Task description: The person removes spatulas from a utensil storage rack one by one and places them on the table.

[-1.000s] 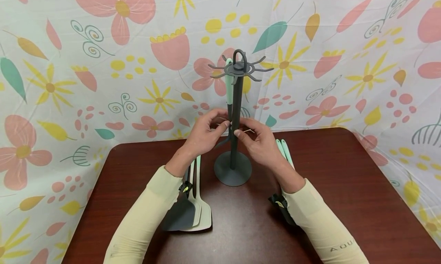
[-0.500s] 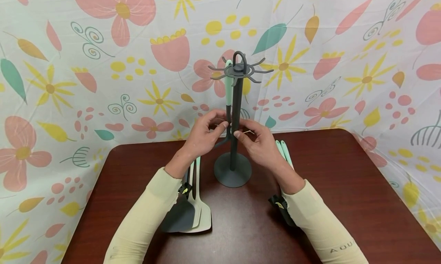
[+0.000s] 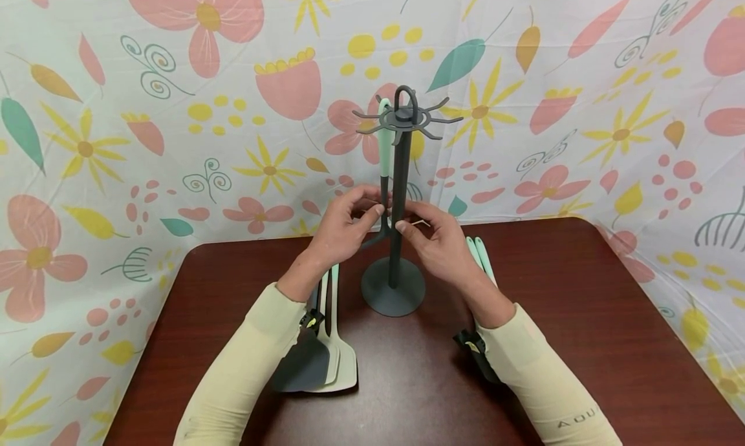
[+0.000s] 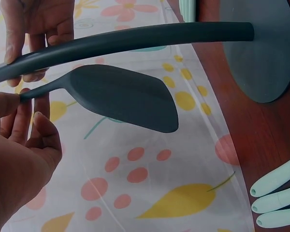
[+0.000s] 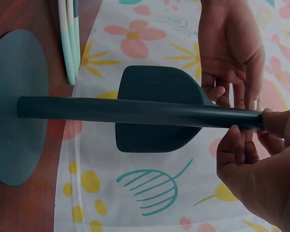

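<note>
My left hand (image 3: 345, 221) pinches the dark shaft of a spatula (image 3: 385, 142) with a mint handle. The spatula hangs upright beside the pole of a dark grey utensil stand (image 3: 398, 245), its handle top among the back-left hooks. Whether a hook passes through its hole, I cannot tell. In the left wrist view the broad dark head of the spatula (image 4: 121, 99) shows apart from the pole. My right hand (image 3: 435, 240) grips the pole between thumb and fingers, as the right wrist view shows. There the pole (image 5: 135, 110) partly covers the spatula head.
Left of the stand's round base, several turners (image 3: 345, 367), pale and dark grey, lie in a stack under my left forearm. To the right, mint-handled utensils (image 3: 480, 255) lie mostly hidden by my right arm. A flowered cloth (image 3: 221, 142) hangs behind the brown table (image 3: 407, 381).
The spatula's handle and shaft have shifted slightly left, away from the pole, with my left hand still pinching the shaft. My right hand stays on the pole.
</note>
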A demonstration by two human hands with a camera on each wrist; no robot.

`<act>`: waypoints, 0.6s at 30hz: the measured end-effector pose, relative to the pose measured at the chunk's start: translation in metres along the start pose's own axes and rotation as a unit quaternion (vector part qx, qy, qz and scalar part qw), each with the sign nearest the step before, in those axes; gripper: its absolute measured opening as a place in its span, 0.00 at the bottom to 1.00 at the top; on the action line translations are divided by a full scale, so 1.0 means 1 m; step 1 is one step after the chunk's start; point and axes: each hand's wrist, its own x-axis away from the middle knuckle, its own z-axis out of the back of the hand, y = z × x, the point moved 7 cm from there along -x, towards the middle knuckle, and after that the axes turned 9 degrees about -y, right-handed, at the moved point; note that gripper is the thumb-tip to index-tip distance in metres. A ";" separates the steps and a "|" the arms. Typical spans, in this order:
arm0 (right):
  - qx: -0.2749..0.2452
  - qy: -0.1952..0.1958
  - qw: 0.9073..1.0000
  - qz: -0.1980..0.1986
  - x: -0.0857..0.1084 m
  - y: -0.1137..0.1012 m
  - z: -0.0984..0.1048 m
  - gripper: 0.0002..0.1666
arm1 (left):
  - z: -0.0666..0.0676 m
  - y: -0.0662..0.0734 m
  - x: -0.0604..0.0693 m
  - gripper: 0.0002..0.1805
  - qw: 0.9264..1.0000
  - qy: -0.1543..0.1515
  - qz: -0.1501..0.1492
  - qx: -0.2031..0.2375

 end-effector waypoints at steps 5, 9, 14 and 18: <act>0.000 0.000 1.000 -0.004 0.000 0.001 0.000 0.20 | 0.001 0.000 0.000 0.12 1.000 0.003 -0.003 -0.001; 0.001 0.003 1.000 -0.004 0.000 0.000 0.000 0.19 | 0.002 0.001 0.000 0.13 1.000 0.002 -0.004 -0.005; 0.003 0.004 1.000 -0.001 0.000 0.000 0.000 0.19 | 0.005 0.001 0.001 0.13 1.000 0.004 0.005 0.004; 0.003 0.004 1.000 -0.004 0.000 -0.001 0.000 0.19 | 0.006 0.000 0.001 0.13 1.000 0.007 0.008 0.010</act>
